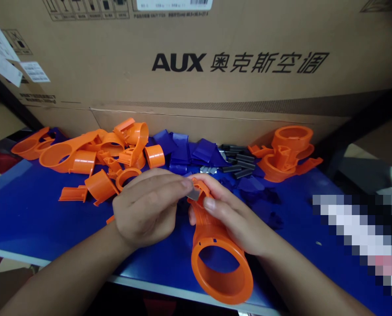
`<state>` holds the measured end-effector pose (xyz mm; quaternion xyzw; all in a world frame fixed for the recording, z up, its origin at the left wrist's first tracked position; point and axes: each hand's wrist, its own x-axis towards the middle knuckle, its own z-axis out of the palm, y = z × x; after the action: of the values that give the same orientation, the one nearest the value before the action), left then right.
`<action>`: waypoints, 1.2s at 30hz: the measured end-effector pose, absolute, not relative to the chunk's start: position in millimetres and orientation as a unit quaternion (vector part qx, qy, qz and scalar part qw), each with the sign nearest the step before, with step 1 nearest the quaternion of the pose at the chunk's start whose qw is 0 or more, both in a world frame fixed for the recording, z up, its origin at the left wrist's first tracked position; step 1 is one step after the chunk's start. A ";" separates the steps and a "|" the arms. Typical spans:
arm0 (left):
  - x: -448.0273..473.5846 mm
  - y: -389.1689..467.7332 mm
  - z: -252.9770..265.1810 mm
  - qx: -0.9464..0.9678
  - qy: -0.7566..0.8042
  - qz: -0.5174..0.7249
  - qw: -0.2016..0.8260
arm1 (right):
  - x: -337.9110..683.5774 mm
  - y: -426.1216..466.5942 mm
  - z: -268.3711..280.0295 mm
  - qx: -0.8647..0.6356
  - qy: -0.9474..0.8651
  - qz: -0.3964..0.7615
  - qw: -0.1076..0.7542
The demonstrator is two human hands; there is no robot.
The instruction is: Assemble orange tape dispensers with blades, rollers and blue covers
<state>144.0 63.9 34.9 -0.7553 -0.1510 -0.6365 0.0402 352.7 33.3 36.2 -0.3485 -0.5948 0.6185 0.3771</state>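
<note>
My right hand (pixel 230 210) is wrapped round the narrow end of an orange plastic part (pixel 222 267), whose wide ring hangs toward me over the front of the shelf. Between the thumb and fingers of my left hand (pixel 148 204) is a small flat grey metal plate (pixel 193 193). The plate sits against the opening at the orange part's narrow end; how deep it goes in, I cannot tell. My left fingertips and right thumb nearly meet there.
Loose orange plastic parts (pixel 67 151) are heaped at the left on the blue shelf (pixel 18 210). Dark blue pieces (pixel 204 150) and black strips (pixel 240 166) lie in the middle. More orange parts (pixel 293 136) are stacked at the right. A large cardboard box (pixel 116 66) stands behind.
</note>
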 end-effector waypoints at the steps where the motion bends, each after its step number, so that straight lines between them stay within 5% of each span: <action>1: 144.4 64.3 34.8 -0.760 -0.152 -0.631 0.042 | 352.2 33.2 36.7 -0.352 -0.598 0.614 0.377; 36: 144.7 60.9 37.8 -0.792 -0.114 -0.595 0.075 | 352.5 31.6 27.5 -0.437 -0.705 0.352 0.435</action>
<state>144.7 60.9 37.8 -0.7918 -0.1137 -0.5953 0.0754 352.5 31.6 27.5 -0.4367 -0.7049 0.3517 0.4345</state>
